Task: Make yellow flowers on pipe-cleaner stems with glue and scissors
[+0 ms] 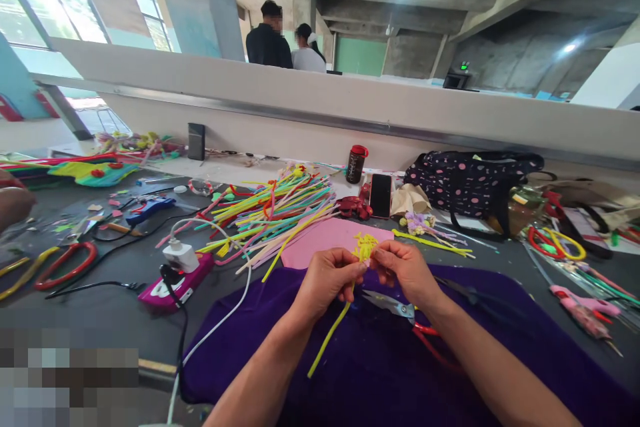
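Observation:
My left hand [327,280] and my right hand [405,270] meet over a purple cloth [360,360], both pinched closed on a yellow pipe cleaner [334,330]. Its upper end is bent into a small looped yellow shape [365,245] between my fingertips. Its straight tail hangs down and to the left over the cloth. A sheet of pink foam [325,237] lies just behind my hands. Scissors with red handles [410,320] rest on the cloth under my right wrist.
A heap of coloured pipe cleaners [273,210] lies left of centre. Around it are a pink power strip with a white plug [180,273], red-handled scissors [67,267], a blue glue gun [147,208], a phone [381,195], a bottle [356,163] and a dotted bag [470,183]. Two people stand beyond the wall.

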`<action>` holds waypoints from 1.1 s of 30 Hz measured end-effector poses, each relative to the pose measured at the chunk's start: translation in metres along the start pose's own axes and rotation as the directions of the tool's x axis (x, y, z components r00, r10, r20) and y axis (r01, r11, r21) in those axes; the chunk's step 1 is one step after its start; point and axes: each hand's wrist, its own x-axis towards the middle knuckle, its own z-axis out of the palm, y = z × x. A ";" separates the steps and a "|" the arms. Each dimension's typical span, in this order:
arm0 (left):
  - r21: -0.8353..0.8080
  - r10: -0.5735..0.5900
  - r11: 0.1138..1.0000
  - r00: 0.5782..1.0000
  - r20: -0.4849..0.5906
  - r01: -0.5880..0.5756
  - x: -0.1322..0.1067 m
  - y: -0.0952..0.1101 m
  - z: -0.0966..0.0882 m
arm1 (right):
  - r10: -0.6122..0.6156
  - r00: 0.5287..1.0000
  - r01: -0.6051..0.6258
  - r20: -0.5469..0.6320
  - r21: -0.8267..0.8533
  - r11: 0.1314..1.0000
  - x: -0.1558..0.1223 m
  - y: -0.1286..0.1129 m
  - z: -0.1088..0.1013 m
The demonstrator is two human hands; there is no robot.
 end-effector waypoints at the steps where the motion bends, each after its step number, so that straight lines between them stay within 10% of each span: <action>1: 0.017 0.007 1.000 1.000 -0.004 -0.007 0.001 -0.001 0.000 | -0.005 1.000 0.005 -0.005 0.002 1.000 0.000 0.000 0.000; 33: 0.055 0.010 0.998 1.000 0.012 -0.010 0.006 -0.006 0.003 | -0.031 0.999 0.031 -0.010 -0.023 0.999 -0.002 0.004 0.004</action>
